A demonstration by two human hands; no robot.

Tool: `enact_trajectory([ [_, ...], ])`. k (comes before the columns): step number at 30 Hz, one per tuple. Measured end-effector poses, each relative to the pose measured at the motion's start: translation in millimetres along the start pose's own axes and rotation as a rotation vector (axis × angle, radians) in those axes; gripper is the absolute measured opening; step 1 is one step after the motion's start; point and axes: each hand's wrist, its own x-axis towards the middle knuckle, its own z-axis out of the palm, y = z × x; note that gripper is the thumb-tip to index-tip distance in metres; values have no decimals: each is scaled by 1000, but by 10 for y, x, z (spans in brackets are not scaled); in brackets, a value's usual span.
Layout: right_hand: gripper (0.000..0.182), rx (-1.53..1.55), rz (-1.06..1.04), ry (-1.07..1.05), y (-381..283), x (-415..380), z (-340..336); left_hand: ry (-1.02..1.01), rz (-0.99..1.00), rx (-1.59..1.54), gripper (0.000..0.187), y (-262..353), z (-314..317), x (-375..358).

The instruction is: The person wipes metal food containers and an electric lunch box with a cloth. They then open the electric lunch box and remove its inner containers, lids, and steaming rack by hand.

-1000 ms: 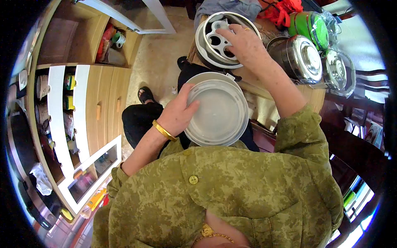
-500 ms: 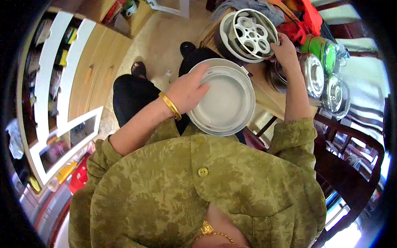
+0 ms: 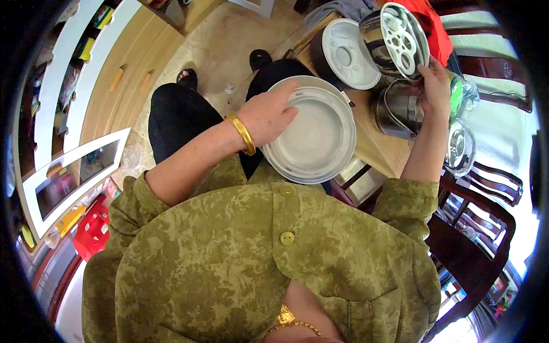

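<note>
My left hand point(image 3: 267, 117), with a gold bangle at the wrist, grips the rim of a round whitish container point(image 3: 311, 134) with a pale, translucent inner dish or lid. The container rests on my lap. My right hand point(image 3: 436, 88) is closed on the edge of a shiny steel bowl point(image 3: 374, 37), tilted, with a large-holed disc point(image 3: 397, 43) showing in its mouth. Beside that bowl lies a dark round pot point(image 3: 321, 57), topped by a white moulded tray point(image 3: 349, 51). Under my right hand stands a steel can point(image 3: 394, 111) with a wire handle.
The wooden table point(image 3: 377, 154) runs along my right, with red cloth point(image 3: 432, 26) and grey cloth point(image 3: 326, 11) at its far end. A clear-wrapped steel item point(image 3: 460, 148) sits near a dark wooden chair point(image 3: 474, 240). Open cabinet doors point(image 3: 77, 177) and a red basket point(image 3: 91, 228) are at left.
My right hand has lifted the steel bowl off the dark pot and carried it right, tilting it. The white moulded tray beneath is now exposed. My left hand keeps its hold on the container.
</note>
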Motion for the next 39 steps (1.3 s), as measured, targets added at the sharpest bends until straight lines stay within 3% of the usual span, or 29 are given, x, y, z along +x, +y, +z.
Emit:
enact_trajectory([
  [3, 32, 128, -74, 33, -42, -8, -11, -12, -29, -12, 41, 9, -2, 5],
  [12, 35, 29, -43, 21, -99, -61, 63, -17, -38, -3, 44, 22, -16, 3],
  [30, 38, -72, 9, -130, 534, -9, 472, -23, -72, -26, 42, 42, -13, 6],
  [36, 37, 113, 20, -220, 505, -175, 499, -32, -67, 33, 42, 98, -31, 16],
  [39, 38, 175, 36, -128, 531, -364, 463, -31, -43, -31, 44, 15, 4, 22],
])
